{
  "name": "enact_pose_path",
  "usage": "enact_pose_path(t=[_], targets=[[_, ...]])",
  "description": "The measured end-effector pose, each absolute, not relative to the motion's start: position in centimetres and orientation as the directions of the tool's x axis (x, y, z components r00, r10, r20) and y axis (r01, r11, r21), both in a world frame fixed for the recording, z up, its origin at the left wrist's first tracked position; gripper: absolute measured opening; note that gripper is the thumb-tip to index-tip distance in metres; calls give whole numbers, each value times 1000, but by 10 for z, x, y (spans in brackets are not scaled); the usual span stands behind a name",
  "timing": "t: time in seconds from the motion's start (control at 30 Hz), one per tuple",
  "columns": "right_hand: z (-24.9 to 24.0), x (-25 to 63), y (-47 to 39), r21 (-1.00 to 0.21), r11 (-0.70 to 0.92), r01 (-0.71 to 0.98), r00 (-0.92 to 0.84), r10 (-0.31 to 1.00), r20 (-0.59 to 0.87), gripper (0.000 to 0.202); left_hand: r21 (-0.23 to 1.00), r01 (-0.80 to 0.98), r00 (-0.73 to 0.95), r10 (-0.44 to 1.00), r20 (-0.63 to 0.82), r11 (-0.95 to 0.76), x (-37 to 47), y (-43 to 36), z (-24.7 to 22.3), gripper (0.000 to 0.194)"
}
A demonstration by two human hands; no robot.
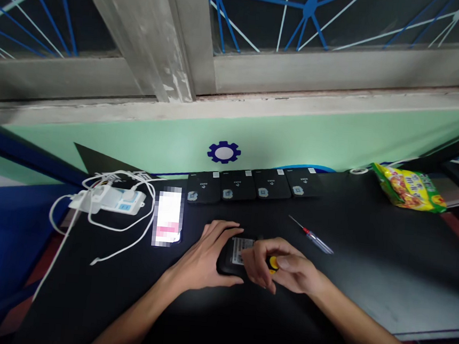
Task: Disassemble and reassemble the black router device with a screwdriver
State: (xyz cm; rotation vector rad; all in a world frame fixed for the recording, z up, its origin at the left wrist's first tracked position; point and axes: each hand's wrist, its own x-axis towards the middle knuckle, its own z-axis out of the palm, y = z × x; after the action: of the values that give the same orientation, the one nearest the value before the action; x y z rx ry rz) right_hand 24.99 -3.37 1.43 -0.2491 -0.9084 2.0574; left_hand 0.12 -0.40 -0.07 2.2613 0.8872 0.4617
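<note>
A small black device with a white printed label (241, 249) lies on the dark table in front of me. My left hand (210, 258) grips its left side, fingers along the far edge and thumb at the near edge. Over the device's right part, my right hand (281, 263) is closed around a screwdriver (273, 264), whose yellow-and-black handle shows between the fingers. The screwdriver's tip is hidden by the hand. A second screwdriver (315, 239), with a clear handle and red collar, lies on the table beyond my right hand.
Several flat black boxes (238, 186) stand in a row along the wall. At left are a lit phone (168, 215) and a white power strip (124, 201) with tangled cables. A yellow-green snack bag (410, 190) lies at the back right, near a tape roll (358, 171).
</note>
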Motion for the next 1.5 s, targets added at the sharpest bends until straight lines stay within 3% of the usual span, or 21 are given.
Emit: enact_pose_path(t=[0.77, 1.03, 1.27, 1.5], targets=[[14, 253, -33, -714, -299, -633, -558, 815, 153, 33, 671, 496, 710, 702, 51, -551, 2, -3, 0, 101], [24, 251, -34, -771, -335, -542, -659, 738, 143, 44, 677, 499, 713, 700, 33, -541, 2, -4, 1, 101], [25, 250, -34, -812, -305, -498, -675, 724, 142, 28, 681, 506, 714, 700, 14, -529, 3, -4, 5, 100], [22, 249, -35, -778, -395, -489, -741, 659, 131, 35, 682, 505, 716, 698, 10, -529, 2, -4, 5, 98]])
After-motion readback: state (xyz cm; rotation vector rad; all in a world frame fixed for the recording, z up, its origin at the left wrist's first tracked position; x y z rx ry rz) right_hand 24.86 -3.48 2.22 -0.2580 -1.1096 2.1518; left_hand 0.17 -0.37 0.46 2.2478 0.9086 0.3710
